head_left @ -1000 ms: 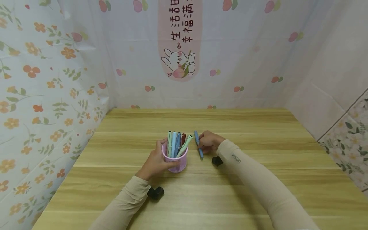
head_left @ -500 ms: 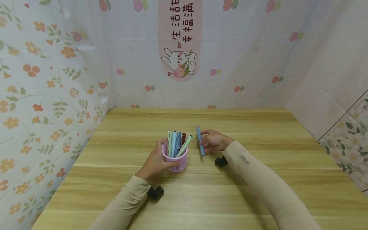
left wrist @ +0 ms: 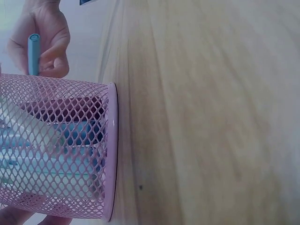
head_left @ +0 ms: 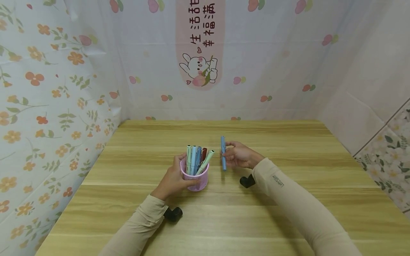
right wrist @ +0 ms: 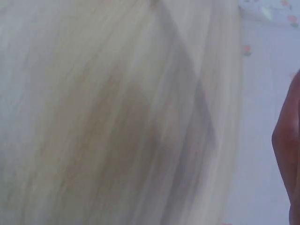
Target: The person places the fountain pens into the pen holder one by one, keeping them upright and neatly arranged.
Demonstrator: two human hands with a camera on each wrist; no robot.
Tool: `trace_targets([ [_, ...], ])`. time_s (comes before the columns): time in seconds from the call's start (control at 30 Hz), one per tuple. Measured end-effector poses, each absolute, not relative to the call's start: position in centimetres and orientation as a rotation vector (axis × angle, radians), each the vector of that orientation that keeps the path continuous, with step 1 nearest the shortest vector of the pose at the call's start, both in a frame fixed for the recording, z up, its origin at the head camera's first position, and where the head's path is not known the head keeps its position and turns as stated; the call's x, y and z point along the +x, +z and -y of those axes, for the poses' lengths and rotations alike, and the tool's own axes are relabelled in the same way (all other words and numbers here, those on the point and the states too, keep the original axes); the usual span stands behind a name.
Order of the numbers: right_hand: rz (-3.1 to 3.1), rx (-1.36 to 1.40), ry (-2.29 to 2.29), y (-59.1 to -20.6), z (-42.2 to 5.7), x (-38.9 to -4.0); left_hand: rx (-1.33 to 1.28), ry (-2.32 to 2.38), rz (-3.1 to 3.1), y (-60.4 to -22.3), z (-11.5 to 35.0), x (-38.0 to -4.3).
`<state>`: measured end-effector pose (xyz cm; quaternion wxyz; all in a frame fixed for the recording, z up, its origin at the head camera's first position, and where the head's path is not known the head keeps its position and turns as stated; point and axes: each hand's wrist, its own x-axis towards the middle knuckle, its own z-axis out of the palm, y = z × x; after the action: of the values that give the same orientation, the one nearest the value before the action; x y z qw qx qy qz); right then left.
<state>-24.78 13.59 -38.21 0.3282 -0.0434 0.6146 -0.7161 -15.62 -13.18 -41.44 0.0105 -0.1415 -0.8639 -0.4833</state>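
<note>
A pink mesh pen cup stands on the table, and my left hand grips it around its left side. Inside it are several pens: a light green pen, a light blue one, a darker blue one, a dark red pen and another light green pen leaning right. To the right of the cup, my right hand pinches a blue pen between thumb and fingers, nearly upright in the head view. The left wrist view shows the cup's mesh wall up close, with the pinched pen beyond it.
The wood-grain table ends at a patterned cloth at the back. A floral cloth hangs along the left. Black wrist-camera mounts sit below each wrist, low over the table.
My right hand has lifted the blue pen from the table and moved slightly right and away, turning it more upright. My left hand and the cup have stayed in place.
</note>
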Motion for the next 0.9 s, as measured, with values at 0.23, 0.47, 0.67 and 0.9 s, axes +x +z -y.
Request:
trace_targets([
  [0.23,-1.638,-0.095,-1.950,-37.4,-13.2,-23.9,-0.425,-1.518,2.702,-41.5,13.2,-15.6],
  [0.47,-1.652,-0.081,-2.011,-36.5,-12.6,-23.1,-0.435,-1.514,2.705,-41.5,13.2,-15.7],
  [0.67,-1.683,-0.049,-2.058,-35.9,-11.9,-22.1,-0.431,-1.509,2.708,-41.5,13.3,-15.7],
  [0.9,-1.700,-0.040,-2.145,-34.7,-10.8,-20.7,-0.438,-1.516,2.702,-41.5,13.3,-15.7],
])
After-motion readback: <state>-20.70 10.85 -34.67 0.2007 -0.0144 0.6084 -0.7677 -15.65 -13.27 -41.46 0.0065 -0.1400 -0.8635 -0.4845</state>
